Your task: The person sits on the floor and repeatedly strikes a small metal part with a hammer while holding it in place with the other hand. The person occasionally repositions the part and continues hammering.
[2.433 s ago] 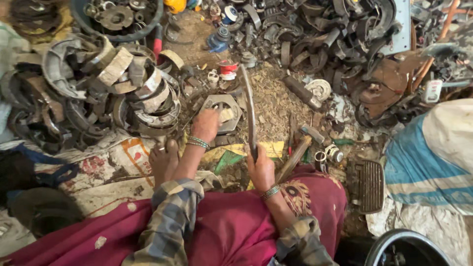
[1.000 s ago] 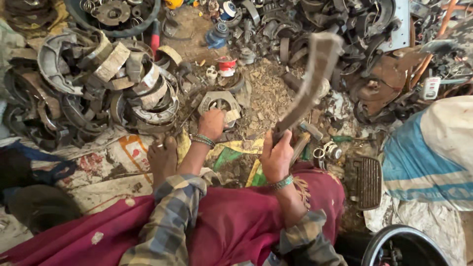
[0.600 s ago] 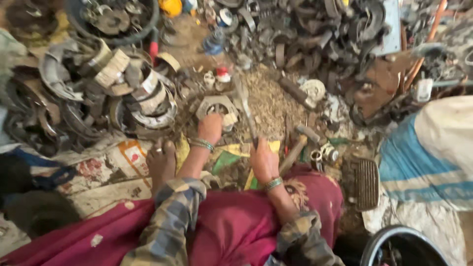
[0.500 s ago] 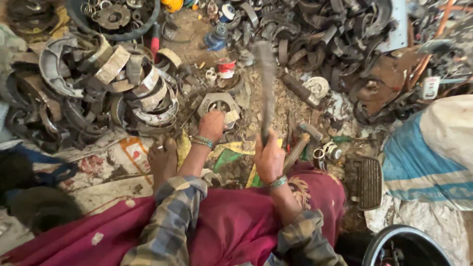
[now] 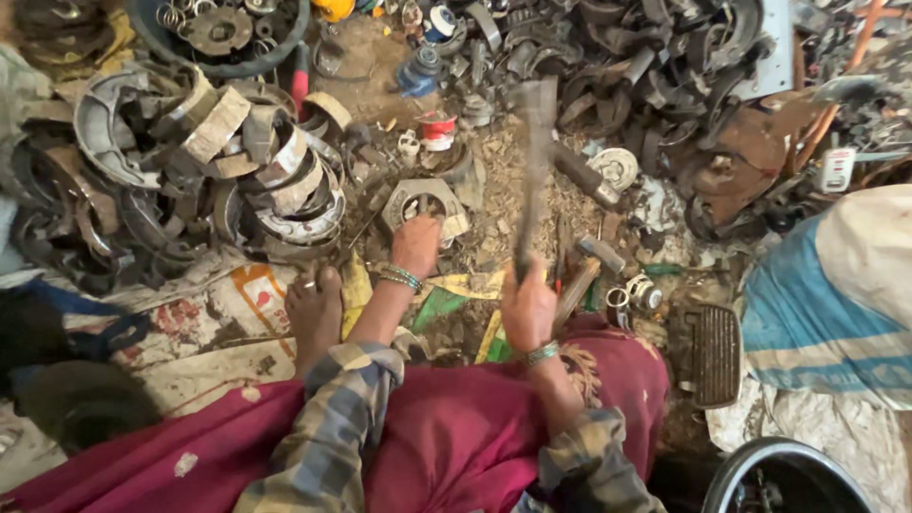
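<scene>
Nearest the camera lie plaid sleeves point(image 5: 323, 427) and a red cloth point(image 5: 456, 437) over the person's lap. A bare foot point(image 5: 313, 309) rests on printed sacking to the left. The right hand point(image 5: 528, 309), a bracelet at its wrist, has its fingers wrapped fully around the lower end of a hammer point(image 5: 532, 161), which stands raised and blurred, its head up over the ground ahead. The left hand point(image 5: 416, 245), bangles at its wrist, reaches forward and presses down on the near edge of a grey metal part point(image 5: 423, 201) with a round hole; its fingers are curled onto the rim, though how tightly they grip cannot be told. The part lies on the dirt floor just left of the hammer's line. To the right, a second hammer point(image 5: 584, 275) lies on the ground beside a ribbed plate point(image 5: 717, 351). Farther left sits a heap of curved brake shoes point(image 5: 218, 161); beyond, dark scrap point(image 5: 665, 66) is piled across the top.
</scene>
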